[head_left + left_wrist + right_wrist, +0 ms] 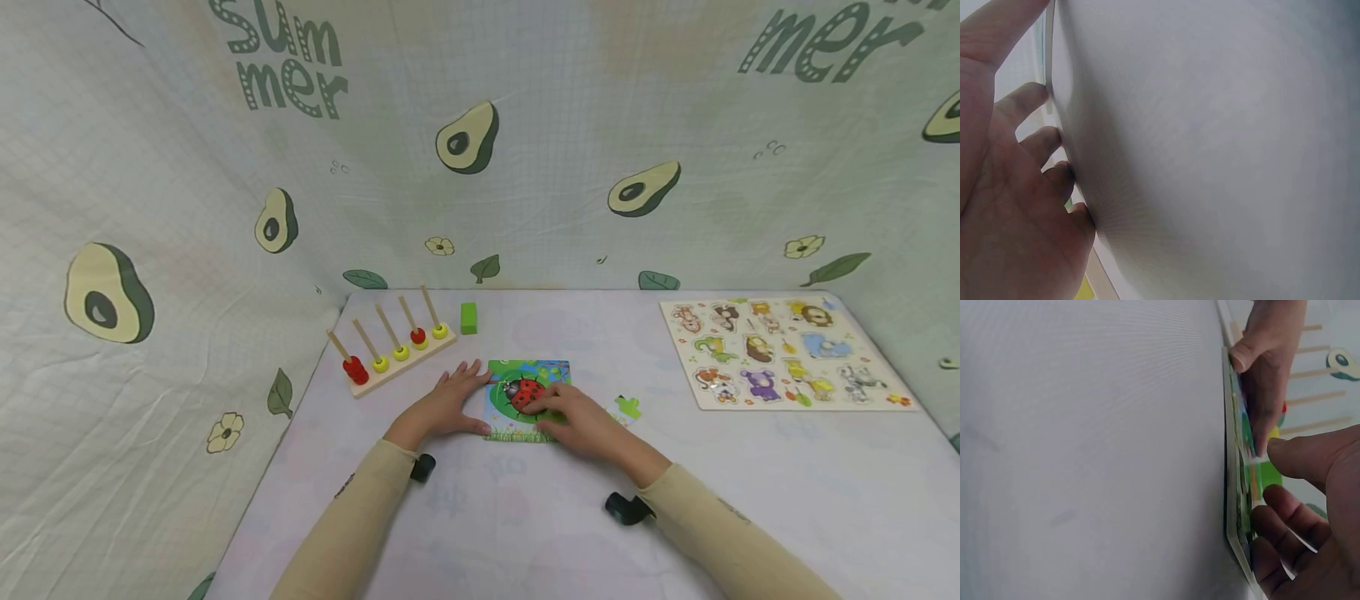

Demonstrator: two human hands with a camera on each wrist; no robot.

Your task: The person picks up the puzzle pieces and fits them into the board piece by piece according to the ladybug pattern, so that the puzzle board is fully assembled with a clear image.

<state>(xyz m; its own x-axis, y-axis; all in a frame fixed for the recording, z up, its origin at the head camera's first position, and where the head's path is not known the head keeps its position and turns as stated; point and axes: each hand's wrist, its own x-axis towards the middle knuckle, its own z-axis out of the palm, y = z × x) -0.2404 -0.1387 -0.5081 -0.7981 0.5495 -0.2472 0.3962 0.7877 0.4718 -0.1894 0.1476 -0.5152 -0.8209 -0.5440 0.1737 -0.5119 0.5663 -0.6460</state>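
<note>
A small ladybug jigsaw puzzle (504, 427) lies flat on the table between both hands. Along its left edge, my left hand (448, 403) rests with thumb and fingers spread wide, the thumb close by the lower corner. My right hand (583, 423) reaches over the puzzle's right side, its fingertips touching the surface beside the red ladybug (517, 392). In the right wrist view, the thumb and the bent fingers stand apart above the puzzle board (1233, 506). This hand covers part of the picture. Just right of it lies a loose green puzzle piece (628, 407).
At the back left stands a wooden peg counter (405, 364) with red and yellow beads on upright pegs. A green block (468, 318) lies beside it. A large animal puzzle board (802, 354) occupies the back right. Patterned cloth (555, 225) hangs behind the table.
</note>
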